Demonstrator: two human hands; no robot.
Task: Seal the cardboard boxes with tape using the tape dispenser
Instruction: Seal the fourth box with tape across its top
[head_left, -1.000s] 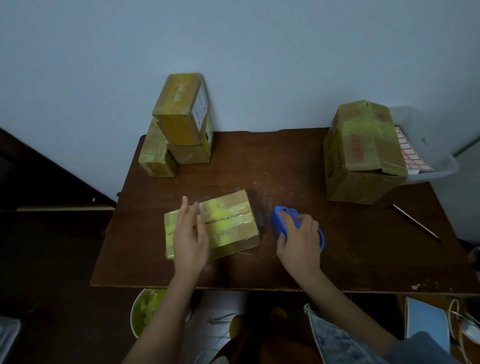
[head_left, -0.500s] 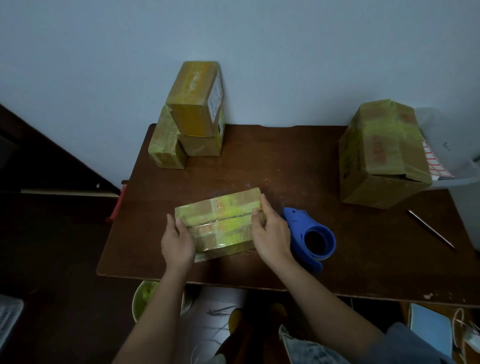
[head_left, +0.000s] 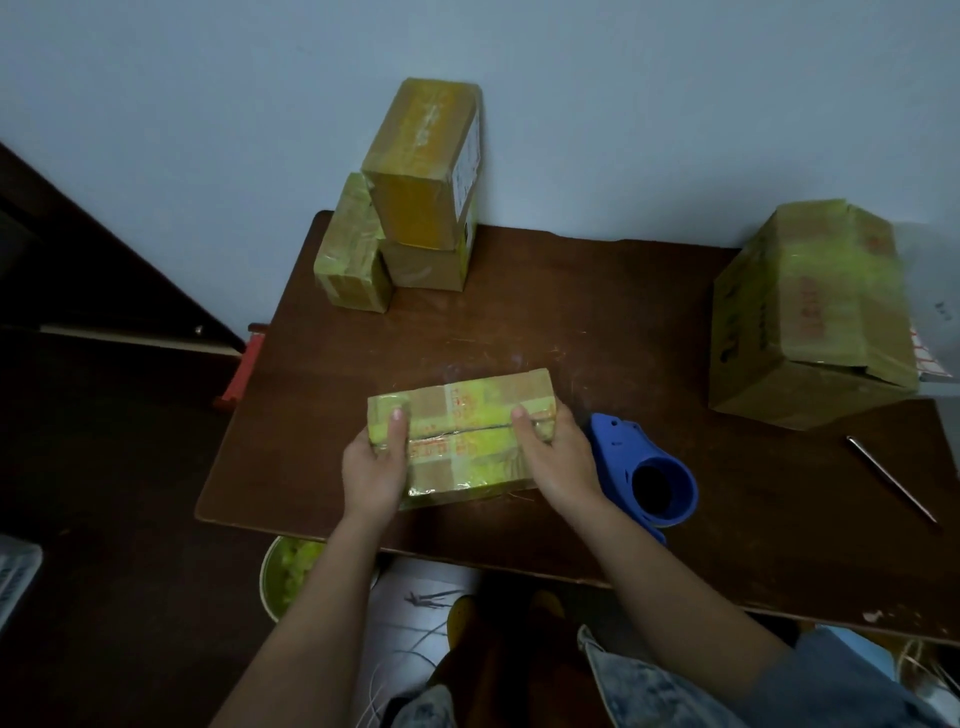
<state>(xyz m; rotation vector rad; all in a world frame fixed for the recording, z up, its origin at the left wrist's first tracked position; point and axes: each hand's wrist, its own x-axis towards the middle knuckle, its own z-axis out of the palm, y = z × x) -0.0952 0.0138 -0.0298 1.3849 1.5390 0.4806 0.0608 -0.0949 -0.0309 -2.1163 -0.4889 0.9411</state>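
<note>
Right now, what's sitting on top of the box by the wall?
Another taped box lies tilted on top of the lower box, overhanging toward a third box on the table. Its underside is hidden.

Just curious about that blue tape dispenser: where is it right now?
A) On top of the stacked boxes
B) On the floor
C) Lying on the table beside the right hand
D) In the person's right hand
C: the dispenser lies on the table just right of the right hand, which grips the box together with the left hand.
</note>
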